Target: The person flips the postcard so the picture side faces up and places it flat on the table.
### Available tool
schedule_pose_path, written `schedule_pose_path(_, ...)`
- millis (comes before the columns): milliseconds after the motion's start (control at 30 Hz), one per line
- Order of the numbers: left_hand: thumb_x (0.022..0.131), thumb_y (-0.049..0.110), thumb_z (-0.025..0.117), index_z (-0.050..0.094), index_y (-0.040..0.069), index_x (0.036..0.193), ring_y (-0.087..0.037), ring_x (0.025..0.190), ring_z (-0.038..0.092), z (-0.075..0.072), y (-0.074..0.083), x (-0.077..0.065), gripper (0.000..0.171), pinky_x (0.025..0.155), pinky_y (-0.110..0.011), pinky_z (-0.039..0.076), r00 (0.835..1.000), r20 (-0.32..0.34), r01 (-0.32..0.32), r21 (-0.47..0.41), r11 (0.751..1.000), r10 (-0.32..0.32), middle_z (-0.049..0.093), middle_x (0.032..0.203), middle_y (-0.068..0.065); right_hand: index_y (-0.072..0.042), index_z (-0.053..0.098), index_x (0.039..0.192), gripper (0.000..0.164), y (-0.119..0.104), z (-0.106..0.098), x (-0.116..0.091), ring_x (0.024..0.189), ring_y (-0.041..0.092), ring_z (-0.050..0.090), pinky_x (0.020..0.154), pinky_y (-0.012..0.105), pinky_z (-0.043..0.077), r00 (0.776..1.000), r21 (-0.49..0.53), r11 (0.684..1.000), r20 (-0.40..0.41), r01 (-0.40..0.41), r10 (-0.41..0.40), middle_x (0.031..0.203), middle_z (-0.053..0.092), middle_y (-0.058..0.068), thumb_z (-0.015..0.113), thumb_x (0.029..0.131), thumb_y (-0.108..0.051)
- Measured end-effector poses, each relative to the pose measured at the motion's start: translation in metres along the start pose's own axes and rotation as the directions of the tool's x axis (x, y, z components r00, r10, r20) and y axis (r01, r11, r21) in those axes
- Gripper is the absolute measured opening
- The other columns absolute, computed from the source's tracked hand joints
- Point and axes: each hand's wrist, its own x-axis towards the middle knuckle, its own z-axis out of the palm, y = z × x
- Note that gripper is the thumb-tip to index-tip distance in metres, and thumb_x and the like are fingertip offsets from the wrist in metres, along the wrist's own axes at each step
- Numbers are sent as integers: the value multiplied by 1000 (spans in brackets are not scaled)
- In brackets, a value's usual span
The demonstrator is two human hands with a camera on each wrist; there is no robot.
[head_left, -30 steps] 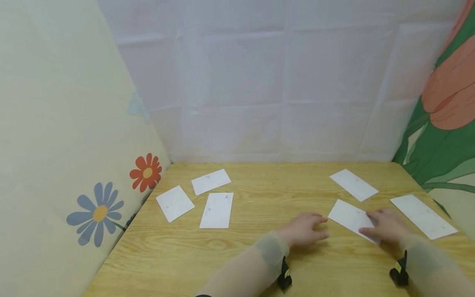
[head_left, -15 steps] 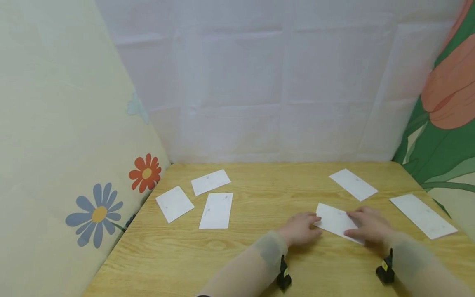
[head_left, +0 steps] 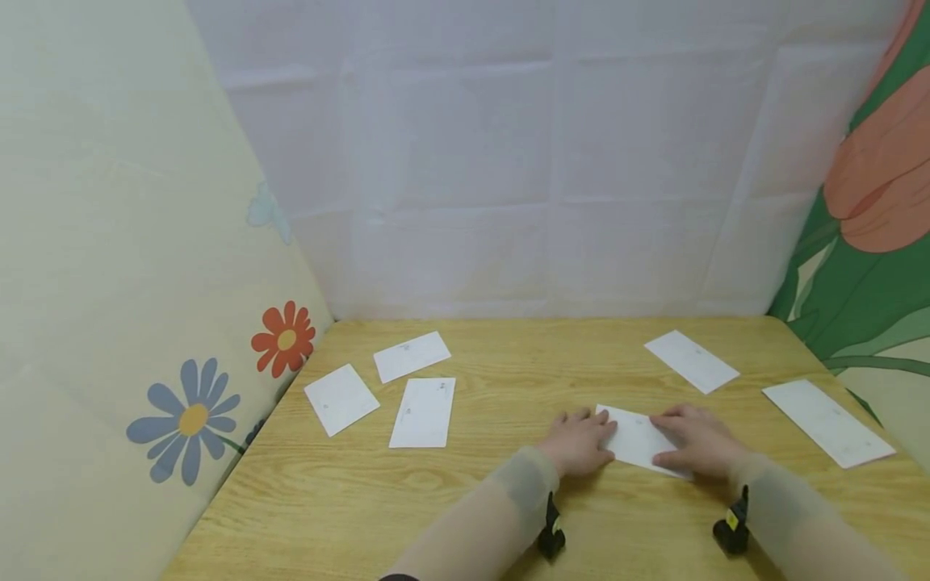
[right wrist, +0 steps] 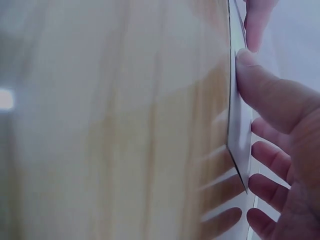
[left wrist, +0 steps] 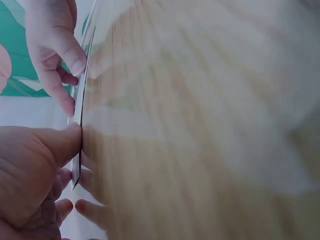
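Observation:
A white rectangular card (head_left: 636, 441) with faint small print lies flat on the wooden table between both hands. My left hand (head_left: 576, 444) touches its left end, thumb and forefinger on the card. On the right end rests my right hand (head_left: 701, 442), its thumb and forefinger spread over the surface. Seen edge-on in the left wrist view, the card (left wrist: 81, 100) looks thin, with the left thumb on it. In the right wrist view the right thumb presses the card (right wrist: 242, 125), while the other fingers lie apart from one another at its far side.
Three white cards lie at the left, one of them upright (head_left: 423, 412), one tilted (head_left: 341, 399) and one farther back (head_left: 412, 356). Two more cards lie at the right, one at the back (head_left: 692, 361) and one near the edge (head_left: 829, 423). Cloth walls border the table (head_left: 538, 355).
My right hand has slid the card leftward along the table. The card now reaches my left hand, which has moved slightly left and touches its end. The other cards have not moved.

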Motion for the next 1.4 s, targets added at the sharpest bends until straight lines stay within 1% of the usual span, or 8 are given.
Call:
schedule_pose_path(133, 97, 49, 47, 34, 33, 149, -16, 144, 20, -1, -3, 0, 55, 114, -49, 17, 1000, 20, 12, 31, 999, -13, 25, 156, 11, -5, 60, 129, 69, -5, 1, -1, 112, 41, 47, 90, 60, 37, 1000, 2, 1000, -1, 21, -21, 126, 53, 20, 74, 77, -48)
schedule_pose_path(267, 98, 49, 46, 34, 34, 149, -16, 144, 20, -4, -6, -2, 55, 114, -48, 17, 1000, 26, 15, 61, 998, -17, 24, 156, 10, -7, 60, 130, 67, -10, 3, 0, 114, 42, 45, 91, 61, 36, 999, 0, 999, 5, 33, -33, 130, 52, 20, 73, 79, -49)
schedule_pose_path(467, 96, 51, 49, 32, 35, 149, -17, 144, 20, -11, -11, -8, 58, 114, -51, 15, 999, 40, 11, 85, 996, -15, 23, 157, 10, -10, 59, 132, 66, -17, 4, 5, 116, 41, 44, 93, 62, 33, 998, 1, 999, 33, 44, -44, 136, 50, 18, 71, 80, -48)
schedule_pose_path(733, 96, 50, 49, 34, 33, 149, -18, 144, 19, -17, -21, -13, 58, 114, -52, 13, 997, 68, 23, 63, 998, -27, 24, 157, 9, -12, 58, 133, 66, -29, 8, 11, 116, 40, 44, 91, 62, 33, 997, -1, 998, 48, 59, -59, 139, 49, 15, 71, 79, -49)
schedule_pose_path(900, 95, 51, 50, 36, 34, 148, -21, 144, 22, -17, -28, -16, 58, 113, -54, 15, 997, 61, 33, 82, 996, -38, 26, 156, 9, -14, 58, 133, 65, -35, 10, 16, 118, 40, 42, 94, 63, 31, 997, -2, 999, 62, 52, -52, 140, 48, 15, 71, 80, -49)
schedule_pose_path(1100, 93, 54, 53, 38, 35, 147, -25, 143, 24, -16, -38, -25, 59, 113, -55, 13, 998, 43, 47, 105, 993, -52, 30, 155, 7, -15, 57, 134, 64, -47, 11, 20, 121, 41, 41, 96, 66, 28, 995, 2, 998, 85, 57, -57, 141, 47, 15, 72, 81, -46)
schedule_pose_path(1267, 92, 56, 53, 39, 35, 147, -26, 142, 26, -17, -47, -36, 61, 113, -55, 13, 998, 33, 54, 110, 992, -58, 32, 154, 5, -13, 58, 133, 62, -56, 12, 21, 126, 42, 39, 99, 67, 24, 993, 28, 997, 95, 68, -70, 142, 47, 14, 73, 81, -42)
schedule_pose_path(1400, 92, 56, 53, 39, 33, 147, -26, 142, 26, -17, -52, -46, 62, 113, -55, 13, 998, 30, 58, 107, 993, -61, 33, 153, 3, -13, 59, 131, 58, -60, 14, 21, 130, 39, 38, 103, 66, 21, 991, 56, 996, 106, 71, -76, 141, 48, 11, 74, 81, -38)
